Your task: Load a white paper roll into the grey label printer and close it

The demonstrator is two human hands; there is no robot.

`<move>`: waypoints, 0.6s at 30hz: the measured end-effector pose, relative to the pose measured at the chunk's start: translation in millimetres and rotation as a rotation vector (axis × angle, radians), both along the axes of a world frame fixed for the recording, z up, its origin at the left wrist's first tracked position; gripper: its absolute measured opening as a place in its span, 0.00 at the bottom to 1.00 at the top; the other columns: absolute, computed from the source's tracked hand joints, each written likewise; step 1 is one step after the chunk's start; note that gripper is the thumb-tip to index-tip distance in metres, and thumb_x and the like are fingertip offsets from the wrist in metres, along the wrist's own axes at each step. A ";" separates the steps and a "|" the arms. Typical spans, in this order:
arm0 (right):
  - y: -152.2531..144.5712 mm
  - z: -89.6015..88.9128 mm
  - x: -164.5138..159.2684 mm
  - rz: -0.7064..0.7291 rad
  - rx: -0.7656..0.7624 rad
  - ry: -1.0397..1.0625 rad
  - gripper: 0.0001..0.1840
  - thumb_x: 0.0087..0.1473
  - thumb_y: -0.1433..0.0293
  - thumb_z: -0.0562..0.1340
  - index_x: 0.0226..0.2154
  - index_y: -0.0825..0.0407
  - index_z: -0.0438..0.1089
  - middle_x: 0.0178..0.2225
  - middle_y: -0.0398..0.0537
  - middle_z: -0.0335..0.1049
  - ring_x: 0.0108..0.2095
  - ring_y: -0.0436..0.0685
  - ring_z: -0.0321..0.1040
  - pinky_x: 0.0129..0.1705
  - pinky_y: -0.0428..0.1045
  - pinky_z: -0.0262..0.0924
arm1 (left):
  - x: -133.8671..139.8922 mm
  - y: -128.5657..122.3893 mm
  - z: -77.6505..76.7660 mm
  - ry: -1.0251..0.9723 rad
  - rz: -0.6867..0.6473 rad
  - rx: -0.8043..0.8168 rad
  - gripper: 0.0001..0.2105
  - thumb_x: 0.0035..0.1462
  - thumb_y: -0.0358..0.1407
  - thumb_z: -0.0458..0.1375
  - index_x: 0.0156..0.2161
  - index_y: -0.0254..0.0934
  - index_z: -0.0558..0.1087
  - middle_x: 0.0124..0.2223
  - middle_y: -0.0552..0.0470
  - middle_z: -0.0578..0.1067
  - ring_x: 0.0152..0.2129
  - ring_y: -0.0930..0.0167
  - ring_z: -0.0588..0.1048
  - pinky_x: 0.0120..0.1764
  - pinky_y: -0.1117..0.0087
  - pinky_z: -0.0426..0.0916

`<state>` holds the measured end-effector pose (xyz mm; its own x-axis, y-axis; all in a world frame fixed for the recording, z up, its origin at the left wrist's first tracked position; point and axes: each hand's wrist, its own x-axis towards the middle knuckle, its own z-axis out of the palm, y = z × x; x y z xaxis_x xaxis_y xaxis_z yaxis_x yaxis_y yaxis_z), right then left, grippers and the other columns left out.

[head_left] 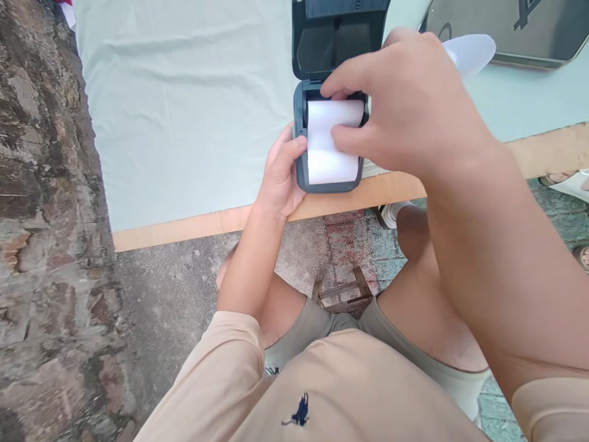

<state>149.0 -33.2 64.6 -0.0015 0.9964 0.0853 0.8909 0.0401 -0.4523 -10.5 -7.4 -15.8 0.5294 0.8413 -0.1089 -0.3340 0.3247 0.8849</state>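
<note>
Between the hands [281, 177] [409, 95] sits paper [322, 147]; the shirt [368, 374] bears an emblem [302, 410].

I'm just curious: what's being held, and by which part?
The left hand holds the dark case by its left side; the right hand touches the white paper inside, its grip unclear.

From my end, the box [300, 116] looks like dark plastic, glossier inside its raised lid [317, 52], and the paper roll [334, 161] smooth and white. I read the cloth [184, 116] as matt and lightly creased, the counter [184, 227] as plain wood along its edge, the wall [41, 184] as rough stone, the case [483, 31] as smooth and shiny.
</note>
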 end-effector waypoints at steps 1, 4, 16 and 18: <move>-3.8 1.3 2.3 -0.011 0.038 0.080 0.17 0.40 0.73 0.59 0.36 0.46 0.73 0.34 0.42 0.71 0.43 0.61 0.65 0.49 0.64 0.58 | -0.2 0.6 -1.3 0.005 0.014 -0.007 0.10 0.58 0.41 0.52 0.42 0.40 0.69 0.37 0.54 0.76 0.55 0.65 0.70 0.56 0.63 0.67; -18.5 0.8 10.3 -0.038 0.175 0.442 0.18 0.43 0.75 0.57 0.37 0.46 0.73 0.38 0.39 0.72 0.40 0.56 0.69 0.41 0.55 0.64 | -0.6 3.4 -4.1 -0.002 0.031 -0.046 0.12 0.59 0.43 0.50 0.41 0.40 0.70 0.38 0.53 0.77 0.51 0.67 0.73 0.55 0.67 0.68; -48.7 -26.7 22.6 -0.223 0.087 0.346 0.21 0.42 0.74 0.58 0.43 0.51 0.62 0.36 0.43 0.63 0.31 0.47 0.59 0.31 0.45 0.56 | 2.1 4.2 5.5 0.035 0.051 -0.113 0.19 0.56 0.51 0.47 0.40 0.41 0.73 0.36 0.50 0.78 0.47 0.65 0.76 0.51 0.69 0.71; -48.1 -28.7 24.6 -0.262 0.027 0.181 0.22 0.42 0.71 0.59 0.44 0.49 0.61 0.36 0.43 0.65 0.29 0.48 0.59 0.32 0.48 0.54 | 1.7 4.9 3.8 0.020 0.038 -0.108 0.19 0.56 0.51 0.48 0.41 0.40 0.73 0.38 0.50 0.79 0.47 0.65 0.75 0.50 0.68 0.71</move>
<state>173.6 -81.3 35.9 0.2724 0.9583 0.0870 0.7780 -0.1661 -0.6060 -8.9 -2.5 -12.0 0.4941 0.8436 -0.2102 -0.3308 0.4060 0.8519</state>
